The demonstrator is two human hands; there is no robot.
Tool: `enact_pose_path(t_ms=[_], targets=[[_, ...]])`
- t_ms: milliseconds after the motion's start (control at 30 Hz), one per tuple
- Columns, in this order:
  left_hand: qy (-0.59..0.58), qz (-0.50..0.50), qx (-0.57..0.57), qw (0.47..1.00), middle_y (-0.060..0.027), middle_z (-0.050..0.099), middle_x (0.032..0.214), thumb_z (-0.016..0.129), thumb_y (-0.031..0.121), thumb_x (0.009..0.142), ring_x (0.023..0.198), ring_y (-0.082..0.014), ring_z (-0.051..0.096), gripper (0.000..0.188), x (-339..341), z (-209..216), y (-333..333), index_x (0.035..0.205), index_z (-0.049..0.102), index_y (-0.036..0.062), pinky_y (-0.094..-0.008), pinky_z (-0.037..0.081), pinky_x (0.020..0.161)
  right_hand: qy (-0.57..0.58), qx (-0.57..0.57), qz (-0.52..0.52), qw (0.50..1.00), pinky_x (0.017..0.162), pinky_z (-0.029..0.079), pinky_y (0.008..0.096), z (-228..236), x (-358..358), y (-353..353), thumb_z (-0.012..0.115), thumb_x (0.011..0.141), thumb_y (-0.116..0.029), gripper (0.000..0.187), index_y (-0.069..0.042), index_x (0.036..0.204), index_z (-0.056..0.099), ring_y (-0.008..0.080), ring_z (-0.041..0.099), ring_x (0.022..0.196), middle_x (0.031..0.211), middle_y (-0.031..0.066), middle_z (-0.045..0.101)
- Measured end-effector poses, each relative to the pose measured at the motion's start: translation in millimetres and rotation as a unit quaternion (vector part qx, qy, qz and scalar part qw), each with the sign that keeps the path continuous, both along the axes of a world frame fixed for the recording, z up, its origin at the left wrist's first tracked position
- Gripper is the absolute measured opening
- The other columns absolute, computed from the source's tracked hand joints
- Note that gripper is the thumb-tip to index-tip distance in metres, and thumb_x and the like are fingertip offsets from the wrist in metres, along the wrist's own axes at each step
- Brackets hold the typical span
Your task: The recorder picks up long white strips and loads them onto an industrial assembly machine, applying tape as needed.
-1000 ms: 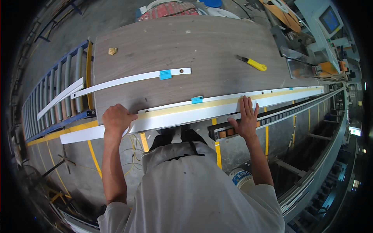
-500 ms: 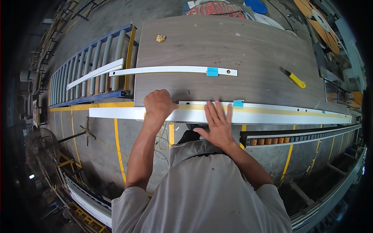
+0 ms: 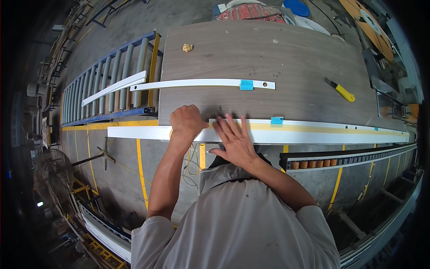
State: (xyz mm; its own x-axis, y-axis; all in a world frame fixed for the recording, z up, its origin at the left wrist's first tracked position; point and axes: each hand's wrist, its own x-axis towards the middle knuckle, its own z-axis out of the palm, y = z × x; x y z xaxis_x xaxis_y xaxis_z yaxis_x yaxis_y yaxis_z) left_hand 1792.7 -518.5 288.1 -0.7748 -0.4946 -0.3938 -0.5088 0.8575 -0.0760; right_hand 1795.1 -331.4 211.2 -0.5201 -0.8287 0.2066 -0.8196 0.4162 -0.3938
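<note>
Along the table's near edge lies a long white strip, with a band of pale yellow tape running lengthwise over it. My right hand presses on the strip and tape with its fingers stretched and spread. Just left of it, my left hand is closed over the strip, thumb toward the right hand. A small cream-coloured edge shows beside the left wrist, but what the fingers hold is hidden. A blue label sticks up at the strip's far edge, right of my right hand.
Farther back on the wooden table lie another white strip with holes, a yellow utility knife and a crumpled tan scrap. A roller conveyor stands at the left, with a white piece on it. A fan stands lower left.
My right hand has slid left along the strip, closer to my left hand. The left hand stays closed in about the same place on the strip. The whole view has shifted slightly.
</note>
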Motion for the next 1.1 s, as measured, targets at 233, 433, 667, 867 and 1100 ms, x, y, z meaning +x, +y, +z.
enact_pose_path(t_ms=[233, 433, 667, 867, 1100], targets=[[0.037, -0.003, -0.018, 0.999, -0.0155, 0.071, 0.077, 0.082, 0.046, 0.062, 0.074, -0.0302, 0.070, 0.047, 13.0, 4.8, 5.5, 0.084, 0.073, 0.0051, -0.0389, 0.056, 0.068, 0.001, 0.028, -0.058, 0.998, 0.113, 0.022, 0.0595, 31.0, -26.5, 76.9, 0.069, 0.080, -0.051, 0.074, 0.000, 0.132, 0.053, 0.0349, 0.035, 0.138, 0.144, 0.0155, 0.045], [0.153, 0.007, 0.081, 0.985, -0.0170, 0.070, 0.078, 0.080, 0.046, 0.070, 0.073, -0.0328, 0.069, 0.053, 46.2, 18.5, -1.8, 0.103, 0.071, 0.0063, -0.0407, 0.054, 0.067, 0.009, 0.010, -0.136, 0.991, 0.098, 0.044, 0.0425, 36.2, -143.2, 29.4, 0.072, 0.081, -0.021, 0.045, -0.004, 0.121, 0.062, 0.0345, 0.055, 0.115, 0.126, 0.0151, 0.059], [0.235, 0.038, 0.162, 0.958, -0.0137, 0.071, 0.080, 0.078, 0.039, 0.076, 0.074, -0.0325, 0.068, 0.047, 79.0, 24.5, -9.6, 0.109, 0.067, 0.0067, -0.0401, 0.053, 0.069, -0.072, 0.173, -0.018, 0.982, 0.087, 0.049, 0.0430, 47.0, -188.8, -8.6, 0.072, 0.076, -0.012, 0.031, -0.012, 0.107, 0.071, 0.0324, 0.061, 0.100, 0.104, 0.0112, 0.066], [0.278, 0.039, 0.178, 0.943, -0.0143, 0.070, 0.092, 0.074, 0.028, 0.081, 0.080, -0.0330, 0.067, 0.032, 97.9, 26.7, -10.4, 0.103, 0.069, 0.0062, -0.0400, 0.053, 0.071, -0.108, 0.143, 0.077, 0.981, 0.085, 0.049, 0.0428, 43.7, -158.5, -65.5, 0.074, 0.075, -0.015, 0.028, -0.011, 0.104, 0.072, 0.0335, 0.062, 0.096, 0.099, 0.0126, 0.066], [0.290, 0.021, 0.173, 0.941, -0.0106, 0.065, 0.078, 0.077, 0.016, 0.077, 0.071, -0.0313, 0.064, 0.022, 103.1, 24.6, -14.2, 0.095, 0.070, 0.0047, -0.0405, 0.051, 0.066, -0.149, 0.162, 0.154, 0.963, 0.081, 0.050, 0.0430, 36.8, -124.3, -124.4, 0.078, 0.075, -0.025, 0.029, -0.012, 0.101, 0.073, 0.0336, 0.064, 0.092, 0.093, 0.0141, 0.069]])
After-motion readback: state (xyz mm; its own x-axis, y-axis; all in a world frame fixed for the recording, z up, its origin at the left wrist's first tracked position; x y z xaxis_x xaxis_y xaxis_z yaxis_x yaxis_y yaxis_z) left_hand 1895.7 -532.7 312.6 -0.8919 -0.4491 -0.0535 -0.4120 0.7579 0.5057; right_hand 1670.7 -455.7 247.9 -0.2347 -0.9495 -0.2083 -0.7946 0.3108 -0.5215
